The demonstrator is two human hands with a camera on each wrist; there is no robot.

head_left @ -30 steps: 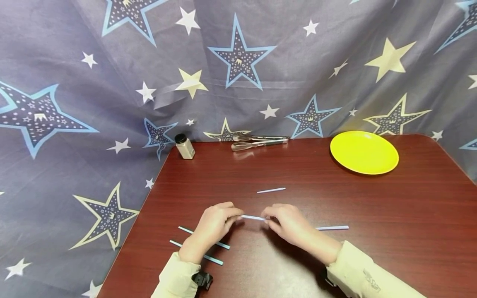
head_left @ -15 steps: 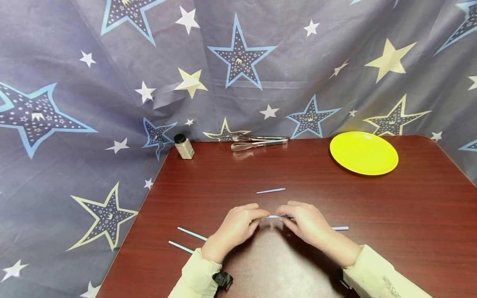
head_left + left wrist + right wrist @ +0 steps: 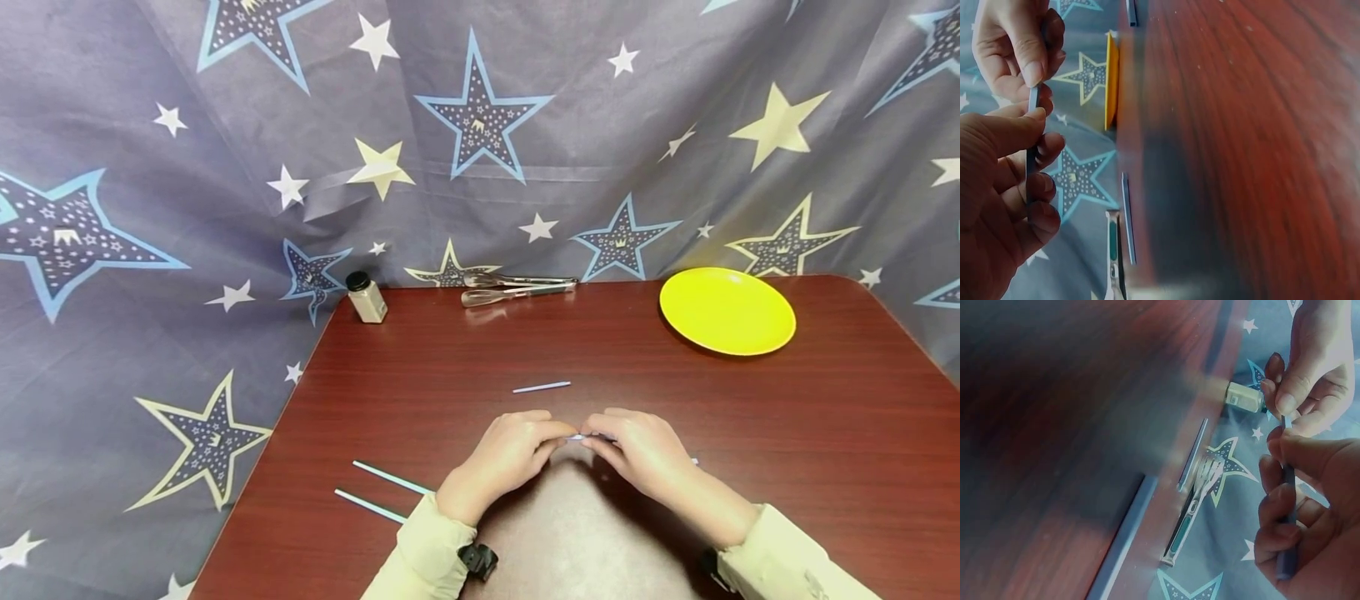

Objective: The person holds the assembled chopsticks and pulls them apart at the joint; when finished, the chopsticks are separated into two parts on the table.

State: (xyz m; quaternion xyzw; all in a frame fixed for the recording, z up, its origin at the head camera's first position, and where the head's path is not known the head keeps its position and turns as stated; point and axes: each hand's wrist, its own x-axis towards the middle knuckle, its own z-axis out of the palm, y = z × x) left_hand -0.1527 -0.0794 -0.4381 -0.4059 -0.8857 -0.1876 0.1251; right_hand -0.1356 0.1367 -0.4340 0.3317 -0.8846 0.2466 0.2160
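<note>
A thin lilac straw-like stick (image 3: 574, 437) is held above the front half of the table by both hands. My left hand (image 3: 510, 450) pinches it between thumb and forefinger, and the left wrist view shows more of the stick (image 3: 1034, 97) running down along the curled fingers. Close beside it, my right hand (image 3: 641, 446) grips the other part; in the right wrist view its end (image 3: 1285, 569) pokes out under the fingers. The two hands' fingertips nearly meet, hiding most of the stick.
One short lilac stick (image 3: 542, 387) lies beyond the hands, another (image 3: 1122, 540) under the right forearm. Two light-blue sticks, one farther (image 3: 390, 476) and one nearer (image 3: 369, 505), lie at the left. Behind stand a black-capped bottle (image 3: 366, 302), tongs (image 3: 517, 290) and a yellow plate (image 3: 727, 310).
Both hands have moved right with the stick. My left hand has come closer to the right one, so less of the stick shows between them.
</note>
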